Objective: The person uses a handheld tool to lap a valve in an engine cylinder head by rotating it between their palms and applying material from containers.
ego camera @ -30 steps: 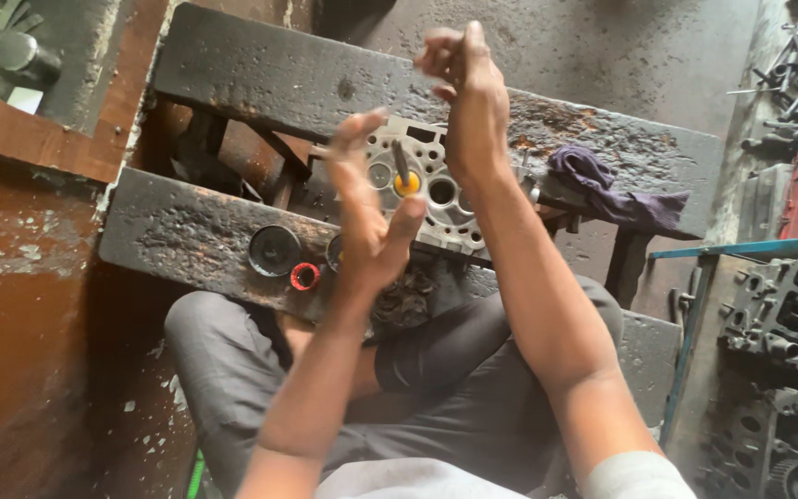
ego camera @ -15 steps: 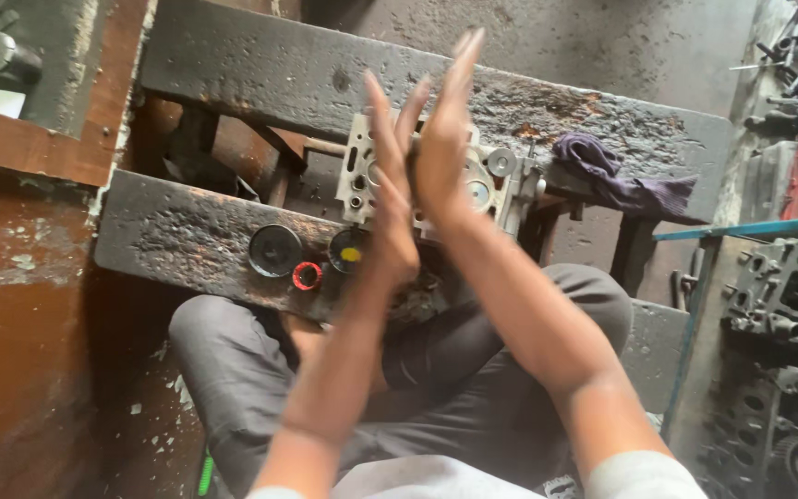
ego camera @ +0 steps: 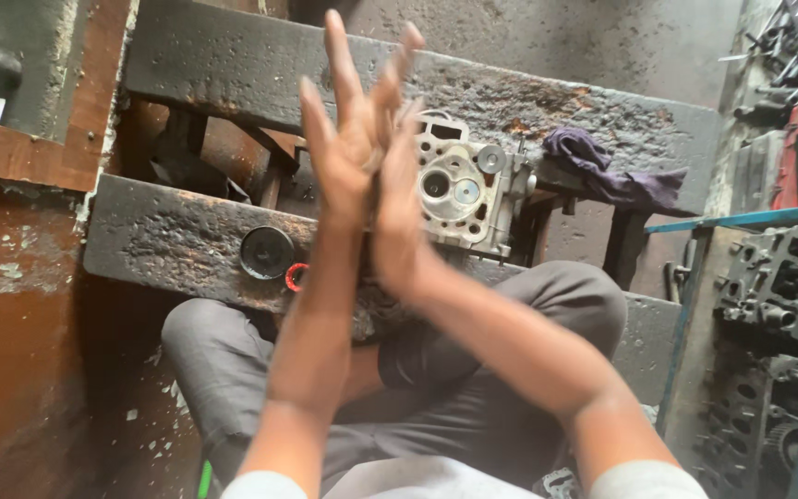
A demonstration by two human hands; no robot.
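Above the bench's (ego camera: 187,242) near edge, left hand (ego camera: 344,152) and right hand (ego camera: 399,199) press palm-to-palm, fingers straight, holding nothing, over the cylinder head (ego camera: 464,189).

You have two hands, left (ego camera: 344,148) and right (ego camera: 399,203), pressed palm to palm just in front of one cylinder head (ego camera: 464,189), with one black cap (ego camera: 267,252) and one red ring (ego camera: 296,276) to its left and one purple rag (ego camera: 607,171) to its right.
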